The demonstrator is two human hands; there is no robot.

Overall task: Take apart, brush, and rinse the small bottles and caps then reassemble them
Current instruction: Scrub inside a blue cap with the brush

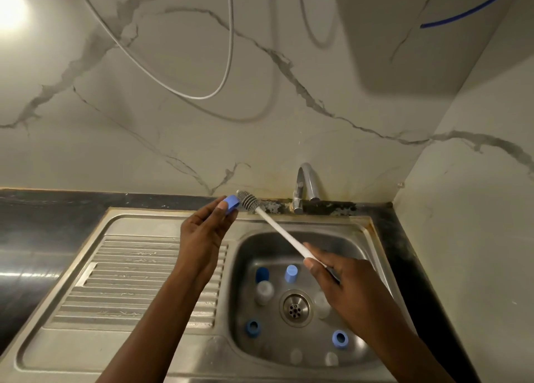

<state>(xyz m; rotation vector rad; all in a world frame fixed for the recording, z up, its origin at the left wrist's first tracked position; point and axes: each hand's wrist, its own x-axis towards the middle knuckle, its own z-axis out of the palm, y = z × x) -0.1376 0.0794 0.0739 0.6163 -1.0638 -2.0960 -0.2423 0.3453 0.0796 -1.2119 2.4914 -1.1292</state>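
My left hand (205, 229) holds a light blue cap (231, 203) at its fingertips, raised over the sink's back left corner. My right hand (344, 284) grips the white handle of a bottle brush (277, 226); its grey bristle head (248, 200) touches the cap's open side. In the steel sink basin (358, 255) lie several pieces: a dark blue cap (262, 275), a light blue cap (291, 273), a clear small bottle (264, 291), two blue caps with their openings up (253, 327) (339, 338), and clear bottles near the front wall (331, 358).
A chrome tap (307, 184) stands behind the basin; no water is visible. The ribbed draining board (135, 281) lies to the left, with dark countertop (37, 226) around it. The drain (295, 308) sits mid-basin. A marble wall rises behind and at the right.
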